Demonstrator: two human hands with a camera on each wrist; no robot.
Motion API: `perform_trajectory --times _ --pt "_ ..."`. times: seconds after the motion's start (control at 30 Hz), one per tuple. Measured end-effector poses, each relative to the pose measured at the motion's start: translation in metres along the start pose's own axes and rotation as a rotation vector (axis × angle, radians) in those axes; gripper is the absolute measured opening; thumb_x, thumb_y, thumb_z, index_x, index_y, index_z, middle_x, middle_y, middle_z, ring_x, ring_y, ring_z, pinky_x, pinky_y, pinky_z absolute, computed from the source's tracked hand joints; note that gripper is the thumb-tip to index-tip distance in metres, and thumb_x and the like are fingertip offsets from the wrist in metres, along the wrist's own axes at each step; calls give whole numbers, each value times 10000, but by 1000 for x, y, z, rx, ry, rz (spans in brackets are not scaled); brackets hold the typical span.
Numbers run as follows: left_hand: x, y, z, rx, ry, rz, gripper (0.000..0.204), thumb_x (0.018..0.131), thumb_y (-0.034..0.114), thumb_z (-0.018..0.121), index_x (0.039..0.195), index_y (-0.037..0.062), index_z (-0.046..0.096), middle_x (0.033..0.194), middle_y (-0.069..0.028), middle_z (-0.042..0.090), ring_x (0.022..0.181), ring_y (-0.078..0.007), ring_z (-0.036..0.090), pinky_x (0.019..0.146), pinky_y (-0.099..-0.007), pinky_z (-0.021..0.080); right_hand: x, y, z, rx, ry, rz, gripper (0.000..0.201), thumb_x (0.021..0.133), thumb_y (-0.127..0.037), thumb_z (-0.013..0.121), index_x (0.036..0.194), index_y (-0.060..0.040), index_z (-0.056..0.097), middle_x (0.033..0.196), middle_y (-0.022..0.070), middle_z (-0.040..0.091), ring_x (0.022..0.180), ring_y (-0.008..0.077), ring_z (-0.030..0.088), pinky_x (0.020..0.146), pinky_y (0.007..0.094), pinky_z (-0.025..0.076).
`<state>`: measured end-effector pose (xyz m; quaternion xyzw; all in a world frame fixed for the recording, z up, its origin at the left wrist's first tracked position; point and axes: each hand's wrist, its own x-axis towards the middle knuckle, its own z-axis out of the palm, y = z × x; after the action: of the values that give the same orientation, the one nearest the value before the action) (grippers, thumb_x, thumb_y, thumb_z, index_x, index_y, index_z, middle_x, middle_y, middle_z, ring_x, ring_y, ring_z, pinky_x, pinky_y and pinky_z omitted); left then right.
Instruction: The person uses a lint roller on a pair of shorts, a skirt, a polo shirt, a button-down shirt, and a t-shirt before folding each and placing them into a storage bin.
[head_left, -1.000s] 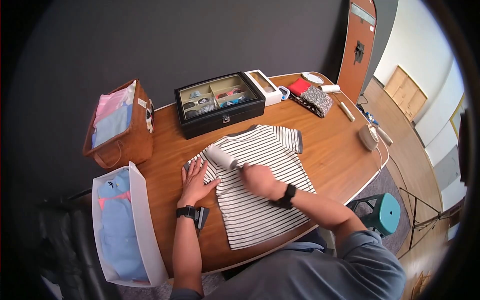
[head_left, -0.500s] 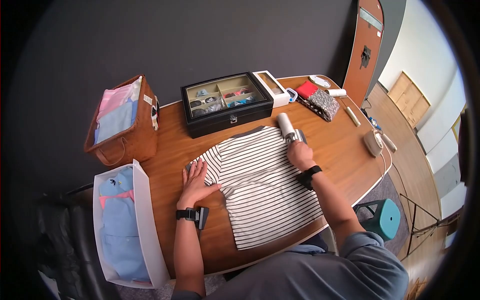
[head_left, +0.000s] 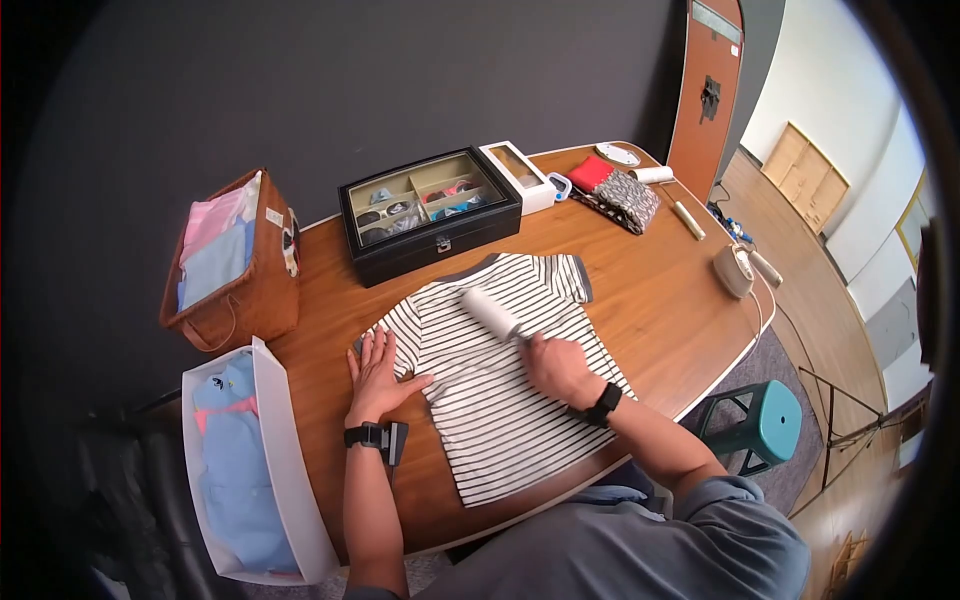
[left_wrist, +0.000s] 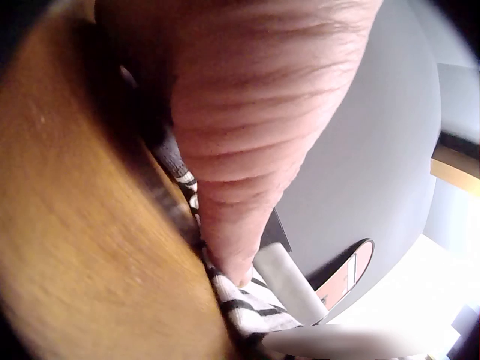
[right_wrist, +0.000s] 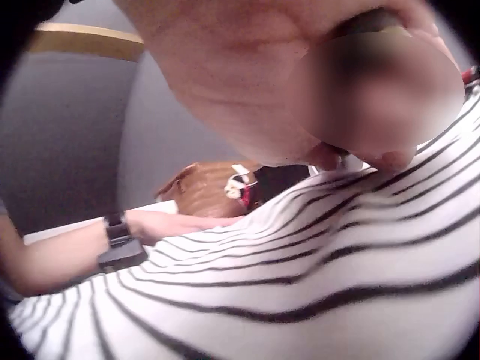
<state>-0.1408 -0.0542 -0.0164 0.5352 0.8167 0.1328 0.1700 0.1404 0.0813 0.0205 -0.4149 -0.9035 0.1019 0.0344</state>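
A striped T-shirt [head_left: 515, 400], white with dark lines and dark cuffs, lies spread on the wooden table [head_left: 660, 290]. My right hand [head_left: 560, 370] grips the dark handle of a lint roller, whose white roll [head_left: 490, 313] lies over the shirt's upper chest. Fingers spread, my left hand [head_left: 377, 380] rests flat on the shirt's left sleeve, with the thumb toward its side seam. In the left wrist view the thumb [left_wrist: 232, 225] touches the striped cloth, and the roll [left_wrist: 289, 281] shows beyond it. The right wrist view shows the cloth rising in wrinkles under the right hand [right_wrist: 247, 90].
Left of the shirt are a brown basket [head_left: 265, 300] of folded clothes and a white bin [head_left: 290, 460] with blue clothes. Behind it sits a black glasses case [head_left: 440, 235] beside a white box [head_left: 525, 180]. Folded patterned cloth [head_left: 625, 200] and a corded iron-like appliance [head_left: 733, 270] lie at right.
The right hand swept the lint roller from the left chest to the right sleeve, then back to the upper middle. My left hand stayed on the left sleeve.
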Motion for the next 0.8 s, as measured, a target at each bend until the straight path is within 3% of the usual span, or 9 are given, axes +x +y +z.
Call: perform_trajectory --times 0.2,0.3,0.4,0.5,0.57,0.63,0.7,0.8 --pt "4 -2 1 1 -33 -20 1241 685 730 705 1552 30 159 1638 -149 75 1518 -284 -1 1191 -526 -79 20 129 -5 -112 227 507 381 969 -328 454 913 -11 658 830 209 705 750 357 705 649 487 553" --pt "2 1 -2 -6 -44 -31 1254 674 721 720 1553 28 153 1639 -147 69 1518 -286 -3 1191 -528 -75 9 166 -5 -88 319 504 391 966 -333 464 899 8 645 817 239 690 764 413 684 675 509 549" --pt "2 -3 1 -12 -25 -11 1260 667 706 736 1554 30 150 1637 -152 81 1518 -288 0 1190 -531 -71 0 150 -23 -53 334 498 412 971 -353 471 866 13 628 793 255 675 760 439 667 672 522 540" --pt "1 1 -4 2 -25 -6 1269 659 704 744 1555 34 146 1635 -162 86 1518 -289 2 1189 -531 -73 -4 95 -43 60 269 434 430 978 -371 474 871 20 615 768 264 661 750 438 662 663 529 530" --pt "0 2 -4 -12 -46 -26 1271 664 709 743 1559 39 138 1642 -138 42 1518 -283 -32 1192 -499 -86 -9 60 -34 23 239 252 397 996 -348 429 904 -8 612 747 235 669 708 419 666 630 516 528" --pt "1 3 -5 -3 -55 -25 1275 663 713 742 1559 39 133 1641 -143 45 1518 -285 -36 1192 -500 -84 -17 29 -34 -36 85 115 397 998 -354 422 930 -4 597 735 230 666 698 420 661 623 512 528" --pt "0 4 -7 -3 -54 -32 1279 664 715 740 1560 39 128 1640 -149 47 1517 -287 -39 1191 -502 -82 -15 38 -23 -42 76 35 412 999 -355 416 913 1 602 747 227 671 695 418 662 618 506 529" --pt "1 1 -4 -11 -39 -35 1292 644 704 758 1559 41 133 1639 -154 60 1518 -285 -20 1193 -512 -70 -5 87 -6 -26 138 260 392 978 -338 440 896 -7 634 799 209 693 720 392 679 630 488 539"
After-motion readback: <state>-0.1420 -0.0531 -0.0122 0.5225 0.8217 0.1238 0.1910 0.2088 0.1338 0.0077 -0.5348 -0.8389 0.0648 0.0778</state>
